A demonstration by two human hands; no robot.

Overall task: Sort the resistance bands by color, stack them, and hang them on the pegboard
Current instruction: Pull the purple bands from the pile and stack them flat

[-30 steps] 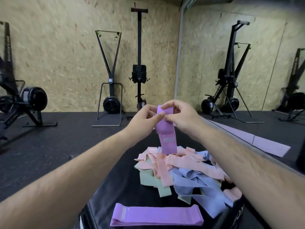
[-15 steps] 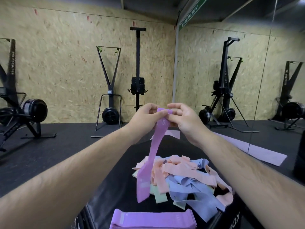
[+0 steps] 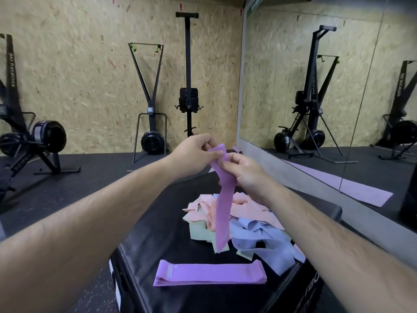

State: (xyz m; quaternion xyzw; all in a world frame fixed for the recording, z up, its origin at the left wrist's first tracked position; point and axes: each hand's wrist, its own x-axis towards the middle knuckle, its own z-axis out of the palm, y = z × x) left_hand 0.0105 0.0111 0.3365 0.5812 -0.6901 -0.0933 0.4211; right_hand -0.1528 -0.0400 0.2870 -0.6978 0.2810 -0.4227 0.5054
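Resistance bands: purple stack (image 3: 209, 273) lies flat at black box (image 3: 158, 233) near edge, sorted. Left hand (image 3: 196, 152) grip pinches hanging purple band (image 3: 222, 206) top; right hand (image 3: 246, 175) grip pinches just below, probably straightening it for stacking. Mixed pile (image 3: 248, 212) beneath, unsorted.

We see a purple band (image 3: 222, 213), a purple stack (image 3: 209, 273). The pile (image 3: 250, 214) mixes pale shades — pink, blue, green.

A pile of bands (image 3: 250, 219) is heaped on the box (image 3: 158, 240), right of middle. A flat stack (image 3: 209, 273) is laid in front of it, by the near edge. One band (image 3: 223, 211) is pinched between left hand (image 3: 194, 154) and right hand (image 3: 247, 173) above the pile. Machines (image 3: 150, 141) are lined along the wall (image 3: 79, 64) behind, mirror (image 3: 282, 75) to the right.
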